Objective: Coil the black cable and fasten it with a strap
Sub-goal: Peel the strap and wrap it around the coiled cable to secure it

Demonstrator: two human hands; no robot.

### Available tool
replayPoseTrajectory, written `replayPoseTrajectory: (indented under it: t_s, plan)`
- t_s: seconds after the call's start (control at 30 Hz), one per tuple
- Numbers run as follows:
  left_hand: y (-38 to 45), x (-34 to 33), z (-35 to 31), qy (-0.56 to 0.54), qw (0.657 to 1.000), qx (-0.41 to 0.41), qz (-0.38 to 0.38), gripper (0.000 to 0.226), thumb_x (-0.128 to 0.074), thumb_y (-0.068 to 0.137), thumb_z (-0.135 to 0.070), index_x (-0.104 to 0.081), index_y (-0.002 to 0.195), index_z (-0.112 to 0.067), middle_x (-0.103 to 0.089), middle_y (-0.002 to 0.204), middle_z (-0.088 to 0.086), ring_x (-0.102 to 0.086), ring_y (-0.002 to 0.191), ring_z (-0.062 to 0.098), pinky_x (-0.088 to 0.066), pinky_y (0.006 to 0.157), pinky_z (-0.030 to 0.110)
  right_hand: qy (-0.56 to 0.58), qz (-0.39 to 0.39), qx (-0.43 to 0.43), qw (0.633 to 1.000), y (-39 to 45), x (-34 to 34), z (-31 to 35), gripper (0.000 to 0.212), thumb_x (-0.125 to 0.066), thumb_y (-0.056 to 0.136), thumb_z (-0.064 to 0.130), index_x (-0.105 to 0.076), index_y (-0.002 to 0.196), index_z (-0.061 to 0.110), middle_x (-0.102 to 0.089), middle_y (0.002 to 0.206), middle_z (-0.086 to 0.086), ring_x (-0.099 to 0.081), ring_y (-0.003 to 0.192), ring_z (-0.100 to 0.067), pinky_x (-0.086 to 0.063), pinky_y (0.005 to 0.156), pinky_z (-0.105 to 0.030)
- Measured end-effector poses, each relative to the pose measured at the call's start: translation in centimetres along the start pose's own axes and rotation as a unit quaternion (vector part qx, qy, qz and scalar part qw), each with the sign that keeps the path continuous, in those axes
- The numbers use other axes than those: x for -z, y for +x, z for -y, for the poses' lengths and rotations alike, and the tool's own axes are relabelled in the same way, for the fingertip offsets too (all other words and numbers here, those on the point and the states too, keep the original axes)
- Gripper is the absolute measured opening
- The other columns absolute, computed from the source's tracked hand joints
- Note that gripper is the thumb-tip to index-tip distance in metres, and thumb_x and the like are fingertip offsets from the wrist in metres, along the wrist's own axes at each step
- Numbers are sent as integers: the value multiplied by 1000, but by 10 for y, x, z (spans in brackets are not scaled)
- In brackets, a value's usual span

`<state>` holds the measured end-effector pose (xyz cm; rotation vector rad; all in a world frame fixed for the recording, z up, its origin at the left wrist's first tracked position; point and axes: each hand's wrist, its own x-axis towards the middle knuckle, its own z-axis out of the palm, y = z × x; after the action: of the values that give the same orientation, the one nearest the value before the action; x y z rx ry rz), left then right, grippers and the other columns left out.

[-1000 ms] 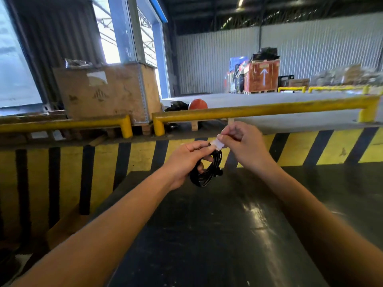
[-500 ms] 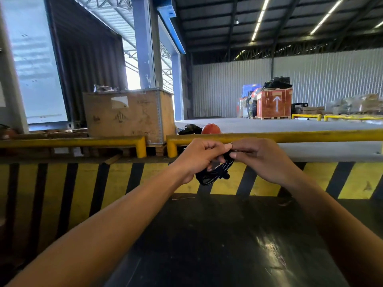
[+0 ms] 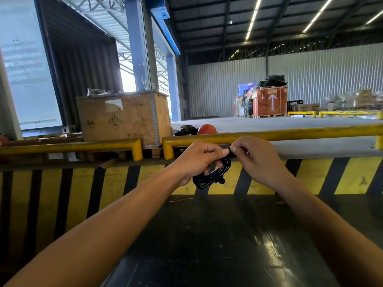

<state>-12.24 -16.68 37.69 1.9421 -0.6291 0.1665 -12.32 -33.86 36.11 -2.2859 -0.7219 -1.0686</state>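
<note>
The black cable point(image 3: 215, 176) is wound into a small coil and hangs in the air in front of me, above the dark table point(image 3: 207, 245). My left hand point(image 3: 196, 160) is closed around the coil's left side. My right hand point(image 3: 257, 160) pinches the top of the coil with thumb and fingers, touching the left hand's fingertips. A black plug end sticks out at the coil's lower right. The strap itself is hidden between my fingers; no white piece shows.
Beyond the table runs a yellow-and-black striped barrier point(image 3: 145, 183) topped by yellow rails point(image 3: 269, 135). A wooden crate point(image 3: 124, 119) stands at the back left, an orange helmet point(image 3: 206, 129) behind the rail, and red crates point(image 3: 269, 101) far off.
The view has tilted upward. A white piece pinched at the coil's top one second ago is no longer visible; both hands have stayed together on the coil, fingers closing tighter over its top.
</note>
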Motion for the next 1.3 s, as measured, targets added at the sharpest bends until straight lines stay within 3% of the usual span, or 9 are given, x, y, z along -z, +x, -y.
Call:
replayPoseTrajectory:
  t_s: [0.17, 0.4, 0.53, 0.67, 0.8, 0.9, 1.0, 1.1, 1.3]
  plan:
    - [-1, -10, 0, -4, 999, -11, 31, 19, -58, 92, -30, -68, 86, -16, -64, 77, 6, -44, 46, 9, -43, 50, 17, 136, -88, -202, 966, 6, -3, -10, 28, -35, 100, 23, -52, 82, 12, -52, 64, 2, -51, 61, -12, -35, 58, -25]
    - [-3, -6, 4, -20, 998, 24, 51, 25, -58, 92, -29, -68, 99, -6, -65, 76, 5, -45, 46, 8, -43, 49, 16, 441, -101, -248, 857, -2, 0, -2, 20, -47, 95, 6, -41, 113, 12, -60, 81, -6, -69, 60, -10, -55, 59, -23]
    - [-5, -5, 2, -1, 996, 32, 83, 27, -58, 91, -29, -69, 103, -6, -65, 76, 5, -45, 48, 10, -43, 49, 16, 380, -1, -202, 902, -7, 4, -5, 19, -62, 86, 7, -56, 105, 8, -65, 87, -5, -70, 77, -16, -57, 72, -23]
    - [-6, -3, -1, 10, 992, 34, 117, 26, -58, 92, -29, -69, 103, -9, -65, 76, 4, -47, 50, 10, -45, 51, 17, 317, 31, -176, 931, -13, 2, -7, 13, -52, 93, 19, -60, 83, 17, -65, 77, -1, -64, 71, -7, -52, 64, -20]
    - [-2, 4, 2, -161, 981, 81, 67, 29, -51, 96, -32, -63, 117, -16, -54, 66, 1, -39, 42, 7, -39, 43, 18, 426, -32, -214, 878, -13, 2, -8, 11, -46, 97, 22, -55, 101, 18, -68, 104, -3, -67, 99, -13, -53, 81, -29]
    - [4, 8, 4, -241, 963, 122, 4, 38, -48, 96, -36, -54, 125, -12, -46, 60, 0, -32, 39, 5, -30, 36, 16, 369, 31, -167, 914, -19, -3, -2, 10, -45, 97, 22, -54, 98, 18, -66, 107, -5, -63, 103, -13, -52, 89, -35]
    - [1, 1, 0, -209, 970, 116, 37, 33, -47, 96, -40, -57, 110, -12, -44, 59, 0, -30, 38, 4, -26, 36, 14, 237, 50, -102, 965, -19, -10, 5, 16, -47, 95, 25, -49, 91, 10, -65, 89, -10, -63, 86, -23, -52, 78, -42]
    - [0, 0, -2, -202, 973, 100, 44, 30, -48, 95, -42, -58, 99, -14, -44, 59, 0, -30, 40, 5, -26, 40, 16, 180, 8, -70, 981, -17, -13, 5, 13, -50, 94, 24, -46, 86, 14, -62, 75, 5, -60, 69, -5, -45, 61, -18]
    - [-10, 0, 13, -203, 977, 53, 44, 30, -60, 88, -27, -59, 112, -10, -62, 76, -1, -61, 72, 11, -52, 72, 28, 123, -114, -81, 982, -21, -18, 1, 7, -49, 95, 18, -42, 94, 19, -60, 78, 0, -60, 69, -10, -40, 53, -15]
